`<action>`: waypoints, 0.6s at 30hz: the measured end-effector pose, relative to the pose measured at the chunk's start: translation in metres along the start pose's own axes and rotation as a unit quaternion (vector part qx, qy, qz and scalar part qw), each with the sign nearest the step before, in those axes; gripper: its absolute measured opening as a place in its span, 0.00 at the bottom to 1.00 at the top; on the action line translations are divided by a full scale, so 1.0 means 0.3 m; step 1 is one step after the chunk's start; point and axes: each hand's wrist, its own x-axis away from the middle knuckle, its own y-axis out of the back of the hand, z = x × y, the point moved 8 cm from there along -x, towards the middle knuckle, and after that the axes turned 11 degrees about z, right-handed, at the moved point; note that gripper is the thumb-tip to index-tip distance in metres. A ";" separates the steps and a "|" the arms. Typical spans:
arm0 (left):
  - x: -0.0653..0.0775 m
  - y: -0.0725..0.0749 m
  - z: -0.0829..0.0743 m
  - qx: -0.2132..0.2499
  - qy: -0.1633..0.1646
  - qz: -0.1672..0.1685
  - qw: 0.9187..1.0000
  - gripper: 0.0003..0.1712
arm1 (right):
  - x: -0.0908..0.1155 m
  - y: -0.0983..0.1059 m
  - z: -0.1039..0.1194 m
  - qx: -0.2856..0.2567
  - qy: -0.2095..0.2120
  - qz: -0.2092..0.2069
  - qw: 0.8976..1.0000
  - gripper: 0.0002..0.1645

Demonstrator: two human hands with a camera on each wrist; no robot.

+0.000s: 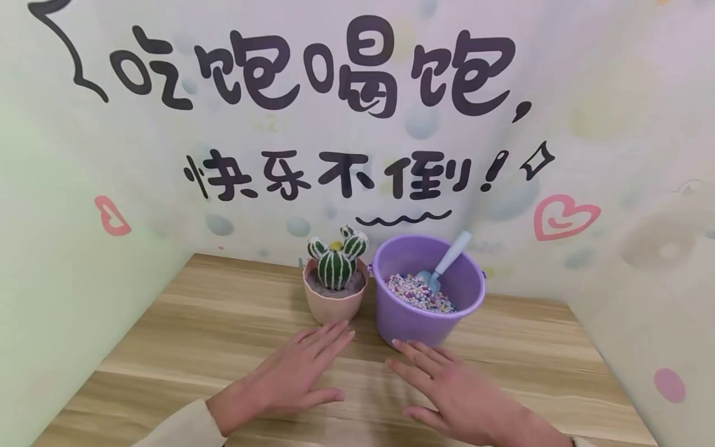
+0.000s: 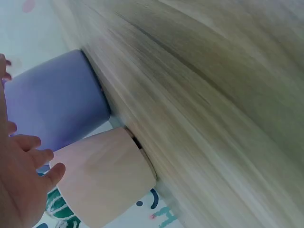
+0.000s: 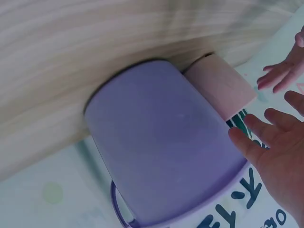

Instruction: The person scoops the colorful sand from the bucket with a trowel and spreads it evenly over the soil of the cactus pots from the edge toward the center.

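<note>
Both hands reach forward above the table, fingers extended and holding nothing. The left hand (image 1: 293, 372) is nearest to a pink pot (image 1: 335, 307) with a green, white-striped cactus (image 1: 336, 267) that looks crocheted. Just in front of a purple bucket (image 1: 427, 320) is the right hand (image 1: 452, 388). Small multicoloured bits (image 1: 413, 292) lie inside the bucket, and a light blue scoop (image 1: 451, 256) stands in them with its handle leaning on the rim. The left wrist view shows the pot (image 2: 104, 175) beside the bucket (image 2: 57, 99); the right wrist view shows the bucket's side (image 3: 161, 137) close up.
The wood-grain table (image 1: 184, 335) meets a printed fabric backdrop (image 1: 268, 136) with large black characters and pink hearts. Pot and bucket stand side by side near the table's back edge. A pale wall (image 1: 67, 261) borders the left side.
</note>
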 end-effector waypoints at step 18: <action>-0.106 -0.060 0.038 0.347 0.127 -0.014 0.929 0.50 | -0.057 0.197 -0.112 0.013 0.025 -0.056 0.998 0.35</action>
